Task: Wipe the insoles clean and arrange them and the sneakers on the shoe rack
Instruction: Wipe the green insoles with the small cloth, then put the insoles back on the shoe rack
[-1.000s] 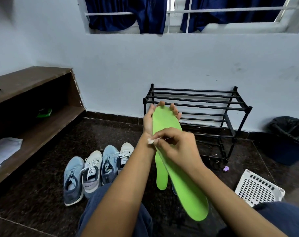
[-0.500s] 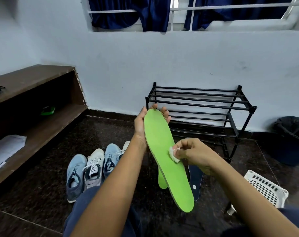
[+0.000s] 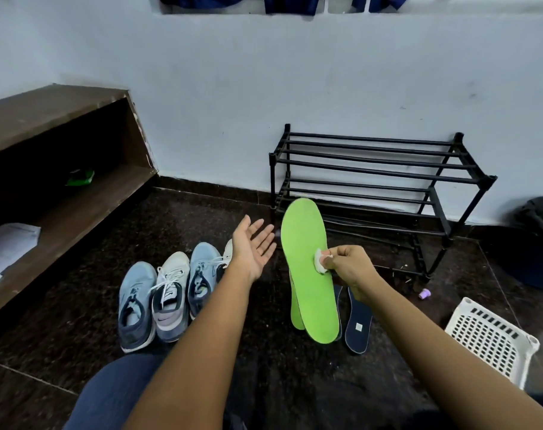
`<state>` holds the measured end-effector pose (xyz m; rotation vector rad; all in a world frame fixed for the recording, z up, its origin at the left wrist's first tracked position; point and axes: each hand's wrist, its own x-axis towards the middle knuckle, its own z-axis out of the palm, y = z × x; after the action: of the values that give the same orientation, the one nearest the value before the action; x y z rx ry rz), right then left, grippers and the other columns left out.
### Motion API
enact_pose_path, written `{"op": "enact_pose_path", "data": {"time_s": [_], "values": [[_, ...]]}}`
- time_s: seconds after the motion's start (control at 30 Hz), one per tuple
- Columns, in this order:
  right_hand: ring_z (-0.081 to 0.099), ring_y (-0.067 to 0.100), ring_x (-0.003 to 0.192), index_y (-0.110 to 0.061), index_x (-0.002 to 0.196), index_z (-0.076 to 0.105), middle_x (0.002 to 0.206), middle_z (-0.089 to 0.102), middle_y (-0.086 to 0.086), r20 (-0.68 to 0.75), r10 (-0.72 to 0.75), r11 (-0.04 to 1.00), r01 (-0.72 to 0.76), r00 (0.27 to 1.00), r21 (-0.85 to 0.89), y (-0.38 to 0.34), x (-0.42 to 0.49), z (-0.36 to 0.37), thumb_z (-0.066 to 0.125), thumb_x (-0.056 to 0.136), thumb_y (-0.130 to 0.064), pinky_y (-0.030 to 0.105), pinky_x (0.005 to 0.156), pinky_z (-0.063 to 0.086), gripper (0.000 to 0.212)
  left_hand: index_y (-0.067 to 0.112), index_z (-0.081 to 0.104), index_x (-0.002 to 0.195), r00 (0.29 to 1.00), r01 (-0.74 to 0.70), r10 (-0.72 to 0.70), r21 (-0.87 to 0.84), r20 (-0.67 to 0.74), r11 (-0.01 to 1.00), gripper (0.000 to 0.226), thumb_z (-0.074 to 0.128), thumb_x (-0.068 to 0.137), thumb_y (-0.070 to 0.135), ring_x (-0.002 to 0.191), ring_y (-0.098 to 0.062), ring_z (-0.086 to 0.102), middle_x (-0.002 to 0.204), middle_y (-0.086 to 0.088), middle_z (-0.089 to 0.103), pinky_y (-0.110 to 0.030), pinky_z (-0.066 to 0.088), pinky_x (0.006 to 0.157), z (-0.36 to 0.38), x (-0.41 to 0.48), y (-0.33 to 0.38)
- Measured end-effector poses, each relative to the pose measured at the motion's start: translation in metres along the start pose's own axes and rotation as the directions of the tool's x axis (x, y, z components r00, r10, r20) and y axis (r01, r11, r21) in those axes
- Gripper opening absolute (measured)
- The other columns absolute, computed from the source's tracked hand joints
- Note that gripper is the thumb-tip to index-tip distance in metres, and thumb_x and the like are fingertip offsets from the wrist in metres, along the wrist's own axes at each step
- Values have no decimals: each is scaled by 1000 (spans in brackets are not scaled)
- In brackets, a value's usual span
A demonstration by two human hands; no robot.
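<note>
One insole (image 3: 307, 274), released by the now-open left fingers (image 3: 262, 231), is pinched with a wipe (image 3: 320, 262) by the right fingers (image 3: 341, 254), wiping seemingly done.

Soft even daylight, dim floor, wide-angle edge distortion

Wall: a pale blue-white painted wall (image 3: 295, 88) is seen across the back, marked by a few faint scuffs.
Window: only its lower edge is shown, hung with dark blue fabric curtains (image 3: 289, 3).
Floor: a dark speckled polished stone floor (image 3: 78, 290) is laid, with a dark skirting.
Shelving: a low brown wooden shelf unit (image 3: 62, 113) is set at the left; a small green object (image 3: 80, 177) and white papers (image 3: 9, 243) are kept on its lower board.
Right side: a white perforated plastic basket (image 3: 493, 342) is placed near a dark bin (image 3: 540, 243).
Light: soft and even.
</note>
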<state>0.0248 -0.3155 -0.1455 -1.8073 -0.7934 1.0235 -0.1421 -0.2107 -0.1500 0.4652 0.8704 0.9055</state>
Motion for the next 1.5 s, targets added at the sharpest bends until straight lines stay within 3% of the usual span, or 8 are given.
{"op": "enact_pose_path", "data": {"time_s": [0.2, 0.33, 0.5, 0.73, 0.9, 1.27, 1.43, 1.5], "values": [[65, 29, 91, -8, 77, 69, 93, 69, 11, -41, 150, 988, -151, 988, -29, 51, 53, 34, 66, 80, -6, 43, 83, 56, 4, 18, 60, 104, 983, 110, -99, 63, -153, 992, 31, 45, 98, 45, 119, -21, 54, 129, -7, 61, -34, 42, 99, -47, 34, -33], [52, 20, 69, 7, 92, 67, 79, 61, 9, -38, 203, 972, -206, 978, -109, 84, 83, 60, 67, 80, -10, 28, 58, 45, 21, 18, 57, 116, 956, 171, -148, 72, -255, 983, 34, 43, 99, 43, 129, -20, 48, 135, -6, 57, -32, 39, 102, -80, 57, -56], [50, 14, 64, -10, 63, 56, 70, 56, 3, -16, 254, 946, -252, 967, -203, 122, 123, 90, 65, 83, -9, 20, 48, 38, 22, 18, 59, 112, 918, 216, -178, 72, -354, 974, 33, 44, 98, 43, 113, -16, 55, 129, -3, 60, -30, 42, 88, -110, 87, -83], [52, 18, 68, -11, 62, 58, 68, 56, 4, -21, 308, 918, -303, 951, -254, 168, 172, 132, 65, 83, -12, 32, 72, 51, 22, 20, 61, 94, 879, 258, -217, 40, -425, 965, 24, 50, 96, 41, 91, -11, 59, 102, 1, 65, -31, 44, 86, -132, 126, -109], [53, 20, 69, -14, 51, 54, 70, 57, 8, -30, 293, 920, -290, 956, -262, 187, 202, 156, 65, 82, -11, 26, 66, 43, 34, 19, 64, 95, 862, 265, -240, -7, -446, 964, 23, 52, 96, 39, 89, -10, 60, 98, 3, 67, -27, 47, 75, -139, 147, -123], [58, 20, 72, -2, 68, 69, 71, 62, 8, 49, 298, 890, -259, 953, -375, 185, 230, 163, 65, 84, -15, 27, 72, 48, 20, 16, 60, 103, 854, 248, -267, -103, -446, 963, 24, 52, 97, 37, 92, -13, 58, 97, 2, 64, -30, 44, 87, -122, 155, -141], [44, 20, 57, -12, 52, 39, 56, 43, 5, 38, 276, 784, -202, 960, -587, 145, 224, 104, 51, 87, -11, 25, 45, 30, 37, 14, 60, 107, 876, 272, -299, -122, -379, 954, 25, 51, 97, 34, 95, -15, 58, 104, -2, 63, -30, 42, 89, -75, 145, -149], [47, 19, 57, -12, 57, 44, 61, 46, 7, 42, 281, 767, -198, 959, -610, 125, 223, 74, 54, 85, -14, 21, 38, 29, 30, 13, 59, 115, 888, 278, -297, -106, -350, 955, 30, 49, 98, 35, 104, -17, 57, 109, -3, 63, -30, 42, 90, -53, 141, -152]]}}
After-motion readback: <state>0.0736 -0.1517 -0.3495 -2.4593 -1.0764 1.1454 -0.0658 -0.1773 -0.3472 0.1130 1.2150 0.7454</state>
